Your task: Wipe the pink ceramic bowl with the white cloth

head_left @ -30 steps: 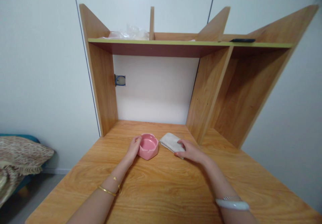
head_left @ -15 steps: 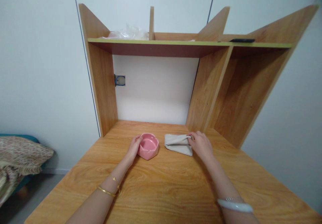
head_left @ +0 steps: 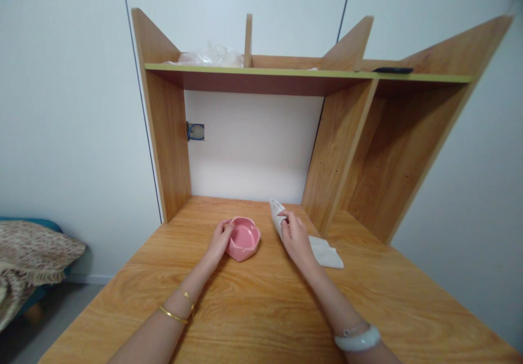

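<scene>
On the wooden desk sits a pink, faceted ashtray [head_left: 244,235] with notches in its rim. My left hand [head_left: 220,238] grips its left side, thumb at the rim and fingers mostly hidden behind the wall. To the right, my right hand [head_left: 295,234] pinches a light grey cloth [head_left: 276,211]. One folded part of the cloth stands up at the fingertips, while another part lies flat on the desk on the far side of my wrist. Between these parts, my hand hides the cloth.
A wooden hutch [head_left: 171,146] rises from the desk's back. Its upper shelf carries a clear plastic bag [head_left: 212,56] and a flat black object [head_left: 393,70]. An uncovered wall socket box [head_left: 196,131] shows at the back left. Left of the desk is a patterned fringed blanket [head_left: 36,247].
My right hand has moved left, lifting and turning part of the cloth, which now spreads to both sides of the hand. My left hand stays at the ashtray.
</scene>
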`<state>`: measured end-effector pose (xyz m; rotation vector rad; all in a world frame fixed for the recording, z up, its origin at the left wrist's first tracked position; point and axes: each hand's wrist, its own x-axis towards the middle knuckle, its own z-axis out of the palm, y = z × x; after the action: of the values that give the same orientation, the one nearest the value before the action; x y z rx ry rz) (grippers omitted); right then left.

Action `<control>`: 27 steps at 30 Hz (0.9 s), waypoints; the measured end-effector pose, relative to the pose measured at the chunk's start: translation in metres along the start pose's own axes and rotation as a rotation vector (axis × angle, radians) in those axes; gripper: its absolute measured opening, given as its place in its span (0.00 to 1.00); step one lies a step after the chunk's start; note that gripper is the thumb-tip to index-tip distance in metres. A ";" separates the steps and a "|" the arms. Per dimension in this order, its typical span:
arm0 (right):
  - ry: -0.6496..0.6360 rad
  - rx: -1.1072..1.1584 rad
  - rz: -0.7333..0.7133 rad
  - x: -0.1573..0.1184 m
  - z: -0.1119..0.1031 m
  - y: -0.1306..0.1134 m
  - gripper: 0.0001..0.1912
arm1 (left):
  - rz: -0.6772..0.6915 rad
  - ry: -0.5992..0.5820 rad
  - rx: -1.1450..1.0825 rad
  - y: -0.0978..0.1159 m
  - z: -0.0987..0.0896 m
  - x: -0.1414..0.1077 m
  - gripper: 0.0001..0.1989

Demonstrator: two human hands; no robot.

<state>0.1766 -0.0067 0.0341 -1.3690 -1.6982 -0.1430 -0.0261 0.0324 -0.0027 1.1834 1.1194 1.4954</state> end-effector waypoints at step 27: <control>-0.399 -0.130 0.338 0.004 0.023 -0.031 0.30 | 0.178 -0.108 -0.009 0.002 0.006 -0.003 0.16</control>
<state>0.1379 -0.0021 0.0369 -1.8547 -1.7665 0.2303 -0.0199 0.0297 -0.0002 1.3702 0.9542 1.5478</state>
